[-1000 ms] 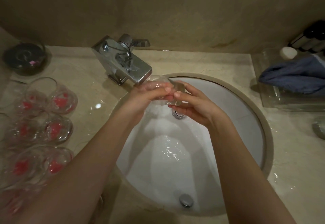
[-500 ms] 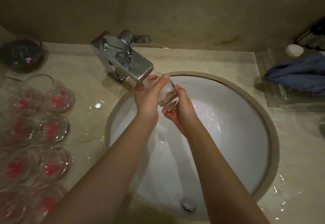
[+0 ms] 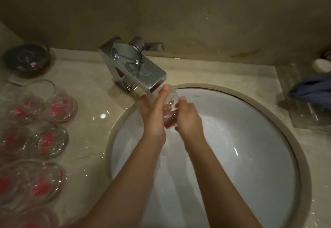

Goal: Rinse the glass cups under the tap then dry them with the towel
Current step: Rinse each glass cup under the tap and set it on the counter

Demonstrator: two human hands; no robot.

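Observation:
A clear glass cup (image 3: 171,108) is held between both hands just below the spout of the chrome tap (image 3: 133,68), over the white sink (image 3: 241,149). My left hand (image 3: 154,113) grips its left side with the thumb raised along the rim. My right hand (image 3: 188,118) wraps its right side. Water splashes on the cup. Several more glass cups (image 3: 46,140) with pink inside lie on the counter at the left. The blue towel (image 3: 311,89) lies in a clear tray at the far right.
A dark round bowl (image 3: 26,58) sits at the back left of the wet marble counter (image 3: 86,88). The clear tray (image 3: 308,118) holds a white round item (image 3: 321,64) behind the towel. The wall rises straight behind the tap.
Both hands stay at the spout with the cup. The right hand has turned over the cup's side and the cup has rotated slightly between the hands.

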